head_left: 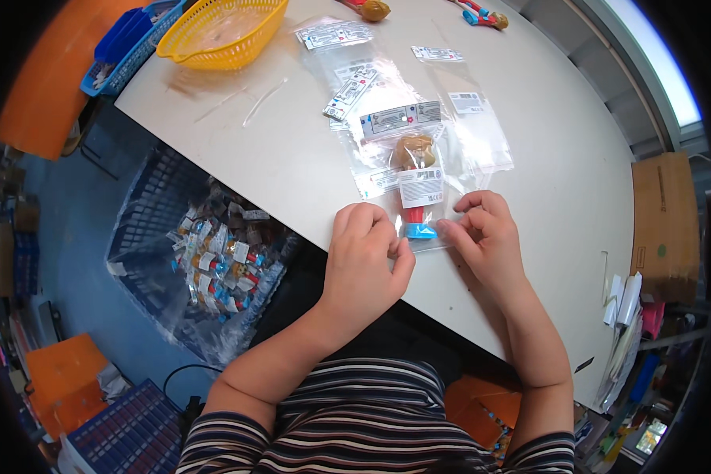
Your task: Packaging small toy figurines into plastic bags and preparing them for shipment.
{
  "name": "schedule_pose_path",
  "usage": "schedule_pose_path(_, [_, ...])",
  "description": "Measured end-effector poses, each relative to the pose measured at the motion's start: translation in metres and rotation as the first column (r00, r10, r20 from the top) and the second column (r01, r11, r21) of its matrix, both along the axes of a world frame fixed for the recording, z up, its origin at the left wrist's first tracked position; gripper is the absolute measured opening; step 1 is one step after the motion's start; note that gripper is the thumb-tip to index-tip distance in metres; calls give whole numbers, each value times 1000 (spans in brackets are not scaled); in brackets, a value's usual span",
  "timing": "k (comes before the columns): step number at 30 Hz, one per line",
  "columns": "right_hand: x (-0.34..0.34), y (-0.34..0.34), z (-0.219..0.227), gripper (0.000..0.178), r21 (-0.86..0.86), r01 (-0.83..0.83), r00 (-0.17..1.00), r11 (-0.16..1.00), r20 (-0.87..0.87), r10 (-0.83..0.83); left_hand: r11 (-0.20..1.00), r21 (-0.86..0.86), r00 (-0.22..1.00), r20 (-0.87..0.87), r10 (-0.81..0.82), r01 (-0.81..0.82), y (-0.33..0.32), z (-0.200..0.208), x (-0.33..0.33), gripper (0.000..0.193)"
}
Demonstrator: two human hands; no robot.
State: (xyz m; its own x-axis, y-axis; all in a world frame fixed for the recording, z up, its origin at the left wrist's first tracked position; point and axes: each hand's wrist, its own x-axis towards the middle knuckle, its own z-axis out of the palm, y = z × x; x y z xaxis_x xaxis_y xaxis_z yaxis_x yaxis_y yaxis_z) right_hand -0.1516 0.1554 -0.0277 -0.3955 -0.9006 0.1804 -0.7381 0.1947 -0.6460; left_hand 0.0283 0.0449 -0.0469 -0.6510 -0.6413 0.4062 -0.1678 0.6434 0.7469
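A clear plastic bag (430,242) lies on the table close to me, with a patterned header strip at its far end. Inside it is a toy (415,152) with a rounded brown top, a red middle and a blue base; a white printed label covers part of it. My left hand (363,257) is closed at the bag's lower left edge, fingers curled, their tips partly hidden. At the lower right edge, my right hand (486,237) pinches the plastic between thumb and finger. Flat clear bags (482,130) lie just beyond, some overlapping.
A yellow basket (237,47) stands at the far left of the table, beside a blue basket (118,79). Below the table's left edge, a blue crate (134,213) holds several bagged toys. Loose toys (486,20) lie at the far edge. A cardboard box (663,225) stands at right.
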Motion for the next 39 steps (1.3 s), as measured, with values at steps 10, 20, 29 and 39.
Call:
schedule_pose_path(10, [9, 5, 20, 29, 56, 213, 917, 975, 334, -220, 981, 186, 994, -81, 77, -61, -3, 2, -2, 44])
schedule_pose_path(20, [16, 4, 16, 48, 82, 202, 627, 976, 755, -193, 820, 566, 996, -50, -73, 89, 6, 12, -31, 69])
schedule_pose_path(29, [5, 4, 11, 52, 134, 154, 491, 979, 850, -193, 576, 759, 927, -376, 7, 303, 5, -3, -28, 70])
schedule_pose_path(39, [24, 5, 24, 40, 112, 160, 563, 981, 806, -184, 368, 841, 899, -437, 33, 396, 6, 4, -23, 84])
